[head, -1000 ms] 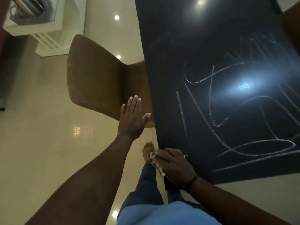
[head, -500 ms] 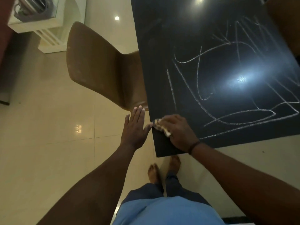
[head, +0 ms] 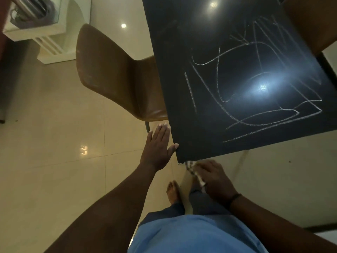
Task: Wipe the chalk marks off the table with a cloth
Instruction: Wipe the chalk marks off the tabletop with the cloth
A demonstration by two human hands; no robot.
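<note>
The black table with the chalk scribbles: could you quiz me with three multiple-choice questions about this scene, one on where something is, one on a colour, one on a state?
1. Where is the cloth?
A. at the table's near corner
B. on the chair seat
C. in the middle of the scribbles

2. What colour is the chair?
A. white
B. brown
C. green

3. How is the left hand?
A. clenched in a fist
B. gripping the cloth
C. flat, fingers straight, at the table's edge

Answers: 1 A, the right hand holds it just below the black table corner. 2 B, its shell is tan-brown. 3 C, its fingers lie extended and its thumb tip meets the edge.
</note>
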